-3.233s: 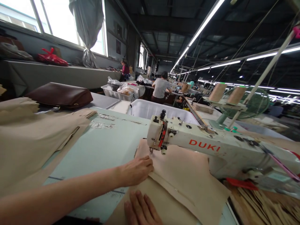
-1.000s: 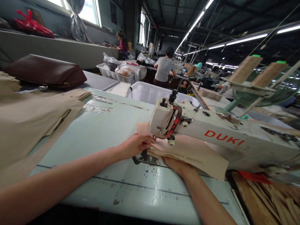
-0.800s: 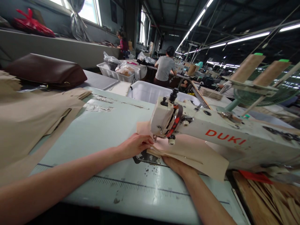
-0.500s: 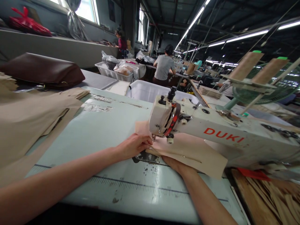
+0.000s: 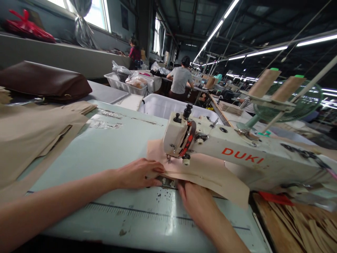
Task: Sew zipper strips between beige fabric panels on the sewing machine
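A beige fabric panel [image 5: 231, 191] lies under the head of a white sewing machine [image 5: 242, 154] marked DUKI. Along its near part runs a narrow seam-like line with a small shiny bit. My left hand [image 5: 142, 173] is just left of the needle area [image 5: 169, 159], its fingers bent onto the panel's near left edge and the thumb lower down. On the near side, my right hand [image 5: 196, 196] is closed at the panel's front edge, with some fingertips hidden beneath the fabric. The metal needle plate [image 5: 168, 182] shows between my hands.
Beige fabric pieces [image 5: 31, 137] and a dark brown leather-like item [image 5: 44, 80] lie left. A white plastic bin [image 5: 158, 103] stands behind the table. Thread cones [image 5: 264, 82] and a fan rise at right, above a wooden tray of strips [image 5: 295, 225]. People sit farther back.
My left hand has drawn slightly back from the needle, its thumb now apart from the fingers. My right hand has turned so more of its back and thumb shows. The view has shifted a little.
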